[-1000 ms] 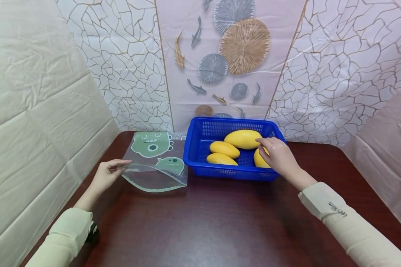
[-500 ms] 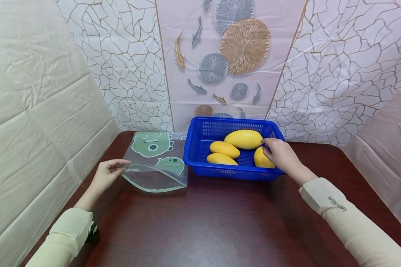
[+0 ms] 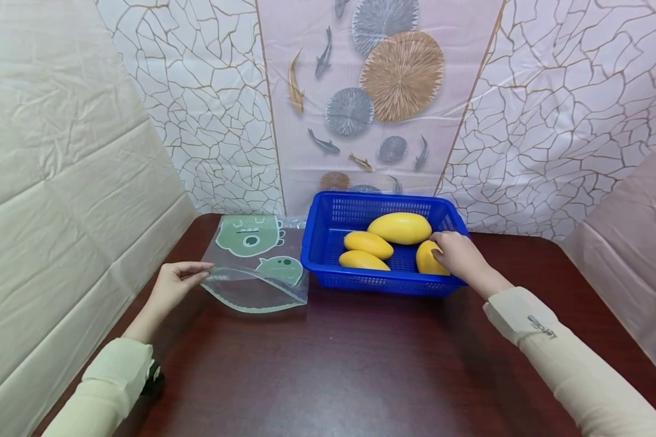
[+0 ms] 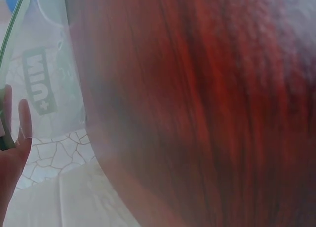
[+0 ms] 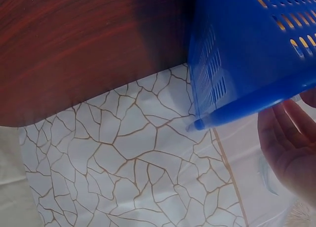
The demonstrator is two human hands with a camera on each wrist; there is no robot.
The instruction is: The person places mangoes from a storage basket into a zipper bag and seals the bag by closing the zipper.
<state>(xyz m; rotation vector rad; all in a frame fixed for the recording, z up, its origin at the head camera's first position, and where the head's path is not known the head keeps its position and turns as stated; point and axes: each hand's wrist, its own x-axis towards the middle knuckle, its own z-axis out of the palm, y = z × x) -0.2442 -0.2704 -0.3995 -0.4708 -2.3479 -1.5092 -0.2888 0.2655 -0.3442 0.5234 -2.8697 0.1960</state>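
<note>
On the left, a clear zip bag [image 3: 251,288] with green cartoon prints lies with its mouth spread. My left hand [image 3: 175,287] pinches the left corner of that mouth between thumb and fingers; in the left wrist view the hand [image 4: 12,148] shows beside the bag's clear film [image 4: 69,89]. A blue plastic basket [image 3: 382,280] holds several yellow mangoes. Over its right side reaches my right hand [image 3: 461,258], thumb and fingers curled at the rightmost mango [image 3: 429,260], whose right side they hide. In the right wrist view, the fingers [image 5: 286,123] go past the basket's rim.
Another large mango [image 3: 399,228] lies at the back of the basket, with two smaller ones, one mango [image 3: 368,244] behind the other, to the left. The dark red-brown table [image 3: 328,370] ends at a patterned backdrop [image 3: 355,152]. Pale cloth walls stand at both sides.
My right hand has drawn back to the right from above the mangoes, then settled lower against the rightmost mango. The left hand and the bag have barely moved.
</note>
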